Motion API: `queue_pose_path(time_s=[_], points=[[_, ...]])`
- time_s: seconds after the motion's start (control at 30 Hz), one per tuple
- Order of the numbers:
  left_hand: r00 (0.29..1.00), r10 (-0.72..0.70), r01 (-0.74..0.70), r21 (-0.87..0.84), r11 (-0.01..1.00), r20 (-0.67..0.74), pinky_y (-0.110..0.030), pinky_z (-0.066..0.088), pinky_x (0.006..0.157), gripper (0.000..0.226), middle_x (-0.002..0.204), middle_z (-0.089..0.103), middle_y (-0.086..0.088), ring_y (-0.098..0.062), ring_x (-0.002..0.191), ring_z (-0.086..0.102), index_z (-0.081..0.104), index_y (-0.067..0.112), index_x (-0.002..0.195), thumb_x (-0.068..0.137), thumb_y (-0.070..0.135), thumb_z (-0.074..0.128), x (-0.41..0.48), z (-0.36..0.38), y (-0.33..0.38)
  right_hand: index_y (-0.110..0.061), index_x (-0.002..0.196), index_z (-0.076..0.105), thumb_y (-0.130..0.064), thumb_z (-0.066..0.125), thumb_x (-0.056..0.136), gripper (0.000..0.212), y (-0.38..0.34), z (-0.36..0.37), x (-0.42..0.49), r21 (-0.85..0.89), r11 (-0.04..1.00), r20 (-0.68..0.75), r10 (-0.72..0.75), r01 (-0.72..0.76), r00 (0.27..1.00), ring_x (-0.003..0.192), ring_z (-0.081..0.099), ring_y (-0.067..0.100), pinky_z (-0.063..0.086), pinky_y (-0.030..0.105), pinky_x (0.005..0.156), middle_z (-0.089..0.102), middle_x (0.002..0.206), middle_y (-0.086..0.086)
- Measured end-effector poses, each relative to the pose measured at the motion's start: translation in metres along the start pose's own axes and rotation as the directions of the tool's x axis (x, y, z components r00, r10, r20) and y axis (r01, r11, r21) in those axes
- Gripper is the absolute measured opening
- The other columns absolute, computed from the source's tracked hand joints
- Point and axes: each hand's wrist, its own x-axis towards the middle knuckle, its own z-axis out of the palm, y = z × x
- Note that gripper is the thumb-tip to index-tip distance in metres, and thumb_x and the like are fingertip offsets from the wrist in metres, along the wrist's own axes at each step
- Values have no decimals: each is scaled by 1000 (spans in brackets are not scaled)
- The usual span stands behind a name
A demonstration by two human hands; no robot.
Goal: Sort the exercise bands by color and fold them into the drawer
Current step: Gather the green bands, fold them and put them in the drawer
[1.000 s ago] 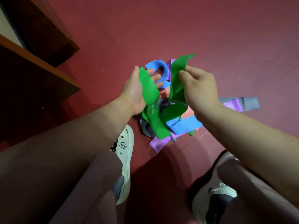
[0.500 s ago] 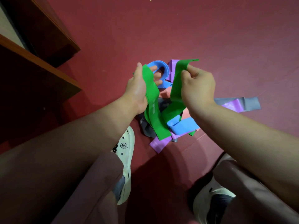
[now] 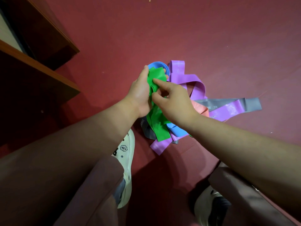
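Note:
A green exercise band (image 3: pixel 158 126) hangs doubled above the pile on the red floor. My left hand (image 3: pixel 140 93) holds its gathered upper part against the palm, thumb up. My right hand (image 3: pixel 172 101) has come across and pinches the green band against the left hand with thumb and forefinger. Under them lie a blue band (image 3: pixel 176 130), purple bands (image 3: pixel 187 79), a grey band (image 3: pixel 250 103) and a pink band (image 3: pixel 199 106), all tangled together.
Dark wooden furniture with an orange-edged shelf (image 3: pixel 40 66) stands at the left. My feet in white clogs (image 3: pixel 127 154) are planted just in front of the pile. Red floor (image 3: pixel 211 30) stretches beyond the bands.
My two hands were apart with the green band stretched between them. They have come together, and the right end of the band now lies folded onto the part in my left hand.

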Motion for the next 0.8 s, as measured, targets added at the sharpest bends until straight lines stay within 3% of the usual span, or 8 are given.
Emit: queue_pose_path(time_s=[0.07, 0.13, 0.27, 0.4, 0.53, 0.63, 0.7, 0.8], points=[[1000, -18, 18, -44, 999, 19, -30, 59, 69, 53, 108, 71, -11, -20, 82, 73, 67, 8, 113, 100, 50, 37, -2, -1, 2, -18, 118, 68, -15, 65, 84, 34, 2, 0, 0, 31, 998, -14, 48, -48, 999, 60, 51, -3, 45, 15, 70, 61, 65, -7], [998, -38, 41, -75, 996, 44, -29, 59, 66, 53, 102, 72, -11, -20, 77, 73, 66, 8, 113, 101, 49, 36, -4, 0, 2, -21, 123, 65, -20, 71, 83, 41, 3, 1, 1, 51, 996, -36, 71, -69, 997, 60, 53, -5, 41, 7, 67, 59, 66, -13], [993, -62, 69, -67, 995, 99, -24, 55, 58, 53, 99, 69, -10, -18, 60, 69, 63, 8, 112, 102, 49, 30, -9, 3, 3, -22, 120, 65, -14, 67, 78, 43, 4, 1, 2, 11, 996, -70, 88, -87, 994, 64, 55, -2, 44, 15, 73, 58, 69, -13], [992, -75, 79, -34, 996, 103, -27, 58, 70, 58, 109, 70, -10, -17, 79, 72, 63, 10, 117, 101, 53, 28, -8, 1, 4, -17, 120, 66, -8, 61, 78, 43, 2, 1, 2, 12, 998, -58, 56, -56, 997, 65, 53, 0, 46, 19, 76, 55, 68, -14], [991, -81, 79, 21, 997, 111, -30, 55, 79, 69, 110, 71, -9, -17, 91, 71, 64, 11, 112, 96, 66, 25, -9, -1, 5, -14, 124, 64, -5, 59, 81, 44, 2, 1, 0, 19, 1000, -18, 25, -24, 1000, 65, 52, -2, 44, 13, 75, 55, 68, -14], [986, -108, 101, 54, 993, 128, -30, 56, 81, 79, 117, 70, -7, -16, 95, 71, 62, 12, 120, 88, 76, 28, -12, 1, 7, -14, 127, 62, -5, 58, 83, 45, 1, 2, -2, 28, 999, 6, 20, -20, 1000, 68, 53, 0, 43, 12, 76, 57, 73, -11], [986, -105, 95, 80, 992, 132, -31, 55, 83, 73, 115, 70, -6, -16, 94, 70, 60, 12, 122, 89, 72, 35, -14, 2, 8, -15, 127, 63, -5, 58, 84, 45, 0, 1, -3, 24, 1000, 16, -6, 5, 1000, 74, 54, 7, 44, 18, 80, 59, 78, -6], [987, -87, 75, 87, 993, 136, -28, 55, 79, 47, 111, 69, -7, -15, 88, 69, 57, 11, 122, 99, 49, 41, -16, 1, 7, -17, 127, 63, -6, 58, 84, 45, 3, 0, -2, 29, 999, 46, -27, 26, 999, 72, 52, 5, 44, 21, 79, 57, 78, -7]])
